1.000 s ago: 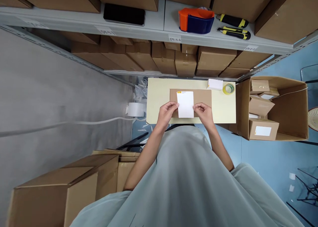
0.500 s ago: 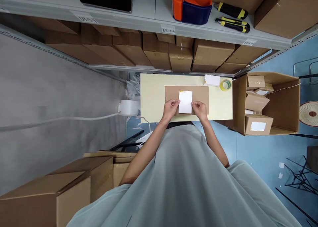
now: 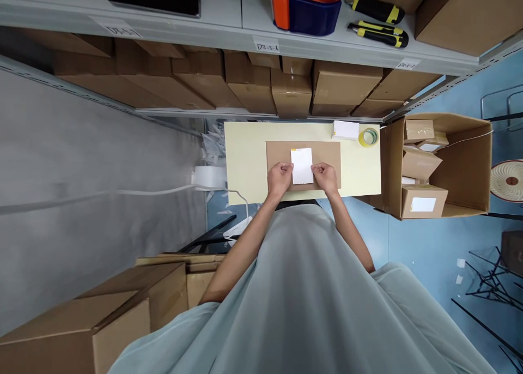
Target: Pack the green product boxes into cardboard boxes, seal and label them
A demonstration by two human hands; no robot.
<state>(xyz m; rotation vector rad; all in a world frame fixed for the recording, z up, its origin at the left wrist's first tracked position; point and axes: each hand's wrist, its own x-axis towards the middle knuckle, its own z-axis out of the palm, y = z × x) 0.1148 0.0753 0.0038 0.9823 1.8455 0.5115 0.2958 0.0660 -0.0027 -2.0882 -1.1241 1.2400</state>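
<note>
A white label (image 3: pixel 301 167) with a small yellow mark at its top left is over a flat brown cardboard piece (image 3: pixel 275 151). My left hand (image 3: pixel 280 179) pinches the label's left edge near the bottom. On the opposite edge, my right hand (image 3: pixel 325 178) has its fingers closed in the same way. Whether the label touches the cardboard I cannot tell. Under the cardboard is a pale yellow tabletop (image 3: pixel 245 167). A white stack of labels or small box (image 3: pixel 345 130) and a roll of yellow tape (image 3: pixel 368 137) stand at the table's back right.
A large open carton (image 3: pixel 466 172) holding several small boxes stands right of the table. Shelves (image 3: pixel 220 33) with cartons, knives (image 3: pixel 379 33) and an orange-blue holder (image 3: pixel 306 8) rise behind. A white device (image 3: pixel 209 178) with a cable is at left; cartons (image 3: pixel 122 308) stand lower left.
The camera view has shifted slightly, moving the table and shelves a little leftward in the picture. Both hands keep their pinch at the label's edges, with little other visible movement.
</note>
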